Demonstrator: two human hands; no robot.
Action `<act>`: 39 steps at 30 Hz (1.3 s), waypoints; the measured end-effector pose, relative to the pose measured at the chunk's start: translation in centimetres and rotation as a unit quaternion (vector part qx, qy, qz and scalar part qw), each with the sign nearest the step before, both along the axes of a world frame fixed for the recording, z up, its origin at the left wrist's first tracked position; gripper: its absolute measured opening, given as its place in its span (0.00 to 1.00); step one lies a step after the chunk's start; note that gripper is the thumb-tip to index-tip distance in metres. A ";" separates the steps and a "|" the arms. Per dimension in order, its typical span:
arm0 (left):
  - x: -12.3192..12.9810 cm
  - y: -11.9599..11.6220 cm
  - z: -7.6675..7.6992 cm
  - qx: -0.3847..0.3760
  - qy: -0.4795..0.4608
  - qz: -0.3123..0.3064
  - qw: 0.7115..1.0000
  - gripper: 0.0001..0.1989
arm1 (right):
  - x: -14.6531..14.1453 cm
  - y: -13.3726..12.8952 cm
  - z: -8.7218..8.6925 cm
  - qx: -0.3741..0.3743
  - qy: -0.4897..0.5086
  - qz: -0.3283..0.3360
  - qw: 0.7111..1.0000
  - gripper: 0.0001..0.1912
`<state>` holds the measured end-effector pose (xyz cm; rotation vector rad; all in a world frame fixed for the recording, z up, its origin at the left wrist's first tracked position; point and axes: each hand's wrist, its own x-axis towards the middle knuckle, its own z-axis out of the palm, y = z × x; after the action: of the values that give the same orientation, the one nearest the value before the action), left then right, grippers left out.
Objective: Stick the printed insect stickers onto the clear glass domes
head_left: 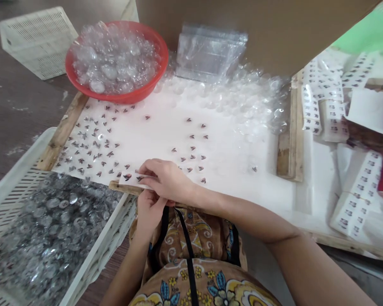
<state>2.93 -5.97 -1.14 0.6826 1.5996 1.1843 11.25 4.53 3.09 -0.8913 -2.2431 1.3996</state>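
A white strip of stickers [127, 177] with small dark printed motifs lies at the front edge of the table. My right hand [170, 180] reaches over it, thumb and fingers pinched at the strip's right part. Just below, at the wooden edge, my left hand [149, 210] is closed with fingertips together; what it grips is hidden. Around my hands, small clear round plastic pieces with the same dark motif [110, 154] are spread on the white tabletop [153, 140], most of them to the left. Several similar motifs [193, 148] lie right of centre.
A red basin [153, 85] heaped with clear plastic domes stands at the back left. Below left, a white basket [95, 250] holds many clear pieces. Clear plastic bags [212, 53] lean against a cardboard box [242, 29]. Bundled sticker strips [357, 193] lie right of a wooden bar [290, 144].
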 end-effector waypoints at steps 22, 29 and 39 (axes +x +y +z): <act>0.1 -0.1 0.7 -0.015 -0.025 -0.017 0.999 0.12 | 15.5 8.6 -5.4 -0.084 -0.108 -0.347 0.928 0.07; 0.3 -0.1 0.9 -0.015 -0.011 -0.013 1.000 0.11 | 15.6 8.7 -5.5 -0.102 -0.086 -0.350 0.927 0.08; 0.1 -0.1 0.8 -0.022 -0.014 -0.019 0.999 0.11 | 15.5 8.9 -5.9 -0.090 -0.115 -0.343 0.928 0.07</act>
<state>3.04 -6.03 -0.39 0.6618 1.5778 1.1238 26.73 13.39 -2.80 -1.7665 -1.6728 1.2041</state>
